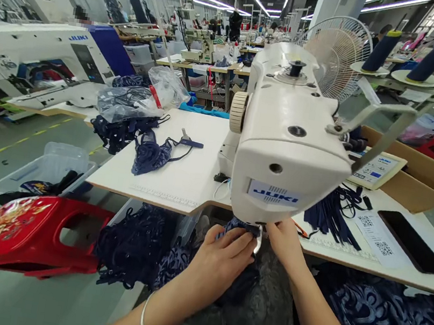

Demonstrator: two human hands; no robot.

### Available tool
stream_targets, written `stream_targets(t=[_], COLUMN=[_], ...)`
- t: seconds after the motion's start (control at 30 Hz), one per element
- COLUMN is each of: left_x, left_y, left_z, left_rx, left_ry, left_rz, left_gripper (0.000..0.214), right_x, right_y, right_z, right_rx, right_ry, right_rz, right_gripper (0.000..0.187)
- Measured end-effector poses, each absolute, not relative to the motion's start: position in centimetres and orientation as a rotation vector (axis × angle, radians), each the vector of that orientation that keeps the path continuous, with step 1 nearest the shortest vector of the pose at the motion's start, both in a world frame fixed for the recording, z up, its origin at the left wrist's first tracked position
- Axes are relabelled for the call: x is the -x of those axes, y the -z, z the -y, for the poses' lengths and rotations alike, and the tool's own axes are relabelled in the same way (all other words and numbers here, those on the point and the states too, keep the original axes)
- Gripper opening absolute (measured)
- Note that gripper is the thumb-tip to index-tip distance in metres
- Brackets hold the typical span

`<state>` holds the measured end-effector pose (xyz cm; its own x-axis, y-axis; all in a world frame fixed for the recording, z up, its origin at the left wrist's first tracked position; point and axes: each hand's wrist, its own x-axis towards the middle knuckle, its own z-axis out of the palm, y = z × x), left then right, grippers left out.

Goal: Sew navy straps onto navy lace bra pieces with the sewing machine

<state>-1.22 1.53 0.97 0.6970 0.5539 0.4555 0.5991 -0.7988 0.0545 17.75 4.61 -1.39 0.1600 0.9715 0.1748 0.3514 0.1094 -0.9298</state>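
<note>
A white JUKI sewing machine (pixel 291 157) stands in front of me, its head low over my hands. Just left of its needle area, my left hand (pixel 222 258) is closed on a dark navy garment piece (pixel 242 283), fingers bent over the cloth. This piece looks like the patterned bras nearby, but most of it lies under my hand. My right hand (pixel 284 243) is at the right of the needle area, fingers curled inward and closed. Its fingertips are partly covered by the machine head, so what they pinch cannot be made out.
Left on the white table (pixel 205 155) lie a navy bra (pixel 151 152) and bagged garments (pixel 127 106). Navy straps (pixel 332 212), a phone (pixel 413 242) and a cardboard box (pixel 429 186) are at right. A red stool (pixel 31 232) and navy garments (pixel 135 242) sit lower left.
</note>
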Motion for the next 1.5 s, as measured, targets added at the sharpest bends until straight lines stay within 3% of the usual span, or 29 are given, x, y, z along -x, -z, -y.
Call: stream_targets(t=[0.33, 0.77, 1.23, 1.5], left_x=[-0.4, -0.4, -0.4, 0.0], left_y=[-0.4, -0.3, 0.1, 0.2], left_z=[-1.0, -1.2, -0.9, -0.8], left_rx=[2.628, 2.624, 2.543, 2.588], left_ry=[0.698, 0.774, 0.811, 0.682], left_rz=[1.103, 1.087, 1.186, 1.210], left_gripper=[0.028, 0.027, 0.026, 0.028], right_x=[-17.5, -18.1, -17.7, -17.9], right_y=[2.6, 3.3, 1.6, 1.3], right_z=[-7.9, -8.0, -5.9, 1.1], right_rx=[1.483, 1.533, 1.495, 1.606], right_ry=[-0.365, -0.188, -0.404, -0.875], right_rz=[1.713, 1.747, 1.590, 1.514], right_gripper=[0.032, 0.024, 0.025, 0.035])
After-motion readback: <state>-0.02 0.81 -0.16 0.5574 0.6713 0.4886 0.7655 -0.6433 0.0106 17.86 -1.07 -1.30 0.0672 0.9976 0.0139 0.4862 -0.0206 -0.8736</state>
